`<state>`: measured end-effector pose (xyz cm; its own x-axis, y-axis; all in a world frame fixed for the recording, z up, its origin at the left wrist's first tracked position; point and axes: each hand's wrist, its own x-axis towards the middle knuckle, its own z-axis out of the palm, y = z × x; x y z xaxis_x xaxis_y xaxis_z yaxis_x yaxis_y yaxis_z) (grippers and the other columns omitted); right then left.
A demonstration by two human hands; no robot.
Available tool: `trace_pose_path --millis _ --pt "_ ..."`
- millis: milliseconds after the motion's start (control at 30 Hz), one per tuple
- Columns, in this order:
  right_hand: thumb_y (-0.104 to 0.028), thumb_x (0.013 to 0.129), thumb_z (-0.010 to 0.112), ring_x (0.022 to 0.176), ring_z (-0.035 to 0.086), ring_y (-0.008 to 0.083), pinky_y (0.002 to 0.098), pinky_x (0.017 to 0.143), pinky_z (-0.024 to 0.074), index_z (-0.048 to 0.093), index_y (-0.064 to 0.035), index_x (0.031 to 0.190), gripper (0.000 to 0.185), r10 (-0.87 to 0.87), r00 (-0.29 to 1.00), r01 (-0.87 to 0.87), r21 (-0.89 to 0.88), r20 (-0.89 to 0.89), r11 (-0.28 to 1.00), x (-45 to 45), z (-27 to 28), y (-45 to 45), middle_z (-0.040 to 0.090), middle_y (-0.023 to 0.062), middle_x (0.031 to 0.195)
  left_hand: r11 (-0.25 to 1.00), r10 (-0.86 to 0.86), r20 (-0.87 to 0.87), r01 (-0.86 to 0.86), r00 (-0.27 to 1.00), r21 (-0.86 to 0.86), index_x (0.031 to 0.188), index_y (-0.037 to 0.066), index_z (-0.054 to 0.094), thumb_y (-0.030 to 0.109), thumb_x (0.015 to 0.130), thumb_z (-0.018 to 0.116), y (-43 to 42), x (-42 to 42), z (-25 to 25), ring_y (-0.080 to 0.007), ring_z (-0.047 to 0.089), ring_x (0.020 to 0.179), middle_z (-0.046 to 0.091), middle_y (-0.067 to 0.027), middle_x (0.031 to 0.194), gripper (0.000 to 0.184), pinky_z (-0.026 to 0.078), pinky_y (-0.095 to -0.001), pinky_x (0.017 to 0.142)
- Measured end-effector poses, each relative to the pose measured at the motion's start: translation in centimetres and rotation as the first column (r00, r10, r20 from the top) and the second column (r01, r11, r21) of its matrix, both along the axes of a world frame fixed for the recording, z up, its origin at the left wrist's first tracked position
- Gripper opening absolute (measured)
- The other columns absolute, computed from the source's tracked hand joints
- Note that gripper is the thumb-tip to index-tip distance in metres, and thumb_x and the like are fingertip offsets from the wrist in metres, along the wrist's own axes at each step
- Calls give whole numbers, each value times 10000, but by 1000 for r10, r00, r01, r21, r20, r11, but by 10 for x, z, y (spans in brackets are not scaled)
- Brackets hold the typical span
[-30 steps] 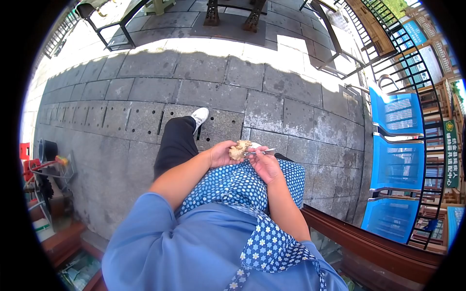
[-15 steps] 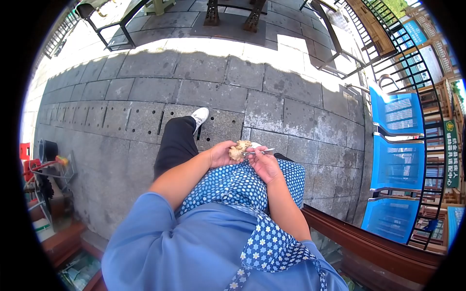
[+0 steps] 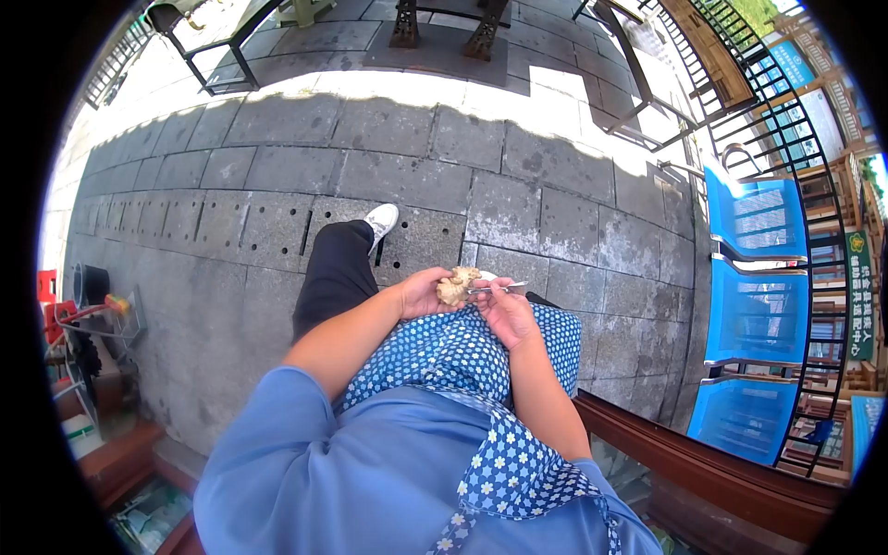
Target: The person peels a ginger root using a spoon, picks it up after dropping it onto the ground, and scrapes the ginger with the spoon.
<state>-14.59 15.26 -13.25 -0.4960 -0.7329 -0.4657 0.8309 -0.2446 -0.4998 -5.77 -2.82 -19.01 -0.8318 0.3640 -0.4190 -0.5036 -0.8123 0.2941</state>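
Note:
A knobbly, pale-tan piece of ginger [image 3: 455, 286] is pinched in the fingers of my left hand [image 3: 422, 294], above my lap. Closed around a slim silver metal tool [image 3: 516, 285] is my right hand [image 3: 509, 316], just to the right of the ginger. The tool's inner end lies against or very near the ginger; its working tip is mostly hidden by my fingers, so its kind is unclear. Beneath both hands spreads a blue apron [image 3: 416, 356] with white flowers.
Grey paving [image 3: 388, 171] stretches ahead, with a white shoe [image 3: 381, 222] on it. Blue metal seats [image 3: 758, 314] line the right side beside black railings. A wooden bench edge [image 3: 666, 453] runs behind me. At far left stands a cart-like frame [image 3: 120, 319] with red parts.
My right hand and the tool have shifted very slightly against the ginger. My left hand keeps its hold, almost unmoved.

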Motion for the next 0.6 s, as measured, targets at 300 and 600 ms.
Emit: trace_pose_path --millis 300,600 --pt "-62 829 556 780 580 193 284 711 478 552 -83 856 35 -18 1000 18 -5 18 1000 0 -2 1 591 147 966 1000 -3 1 4 1000 -8 1214 -11 389 280 892 335 0 0 2 -262 569 890 534 -158 1076 438 473 -343 806" --pt "-56 827 555 756 573 181 279 716 486 548 -84 860 43 -41 998 41 -5 41 999 -1 -3 2 592 149 953 1000 -16 -18 16 1000 3 1223 -6 383 278 889 338 0 -1 1 -262 569 900 530 -162 1095 441 471 -334 818"
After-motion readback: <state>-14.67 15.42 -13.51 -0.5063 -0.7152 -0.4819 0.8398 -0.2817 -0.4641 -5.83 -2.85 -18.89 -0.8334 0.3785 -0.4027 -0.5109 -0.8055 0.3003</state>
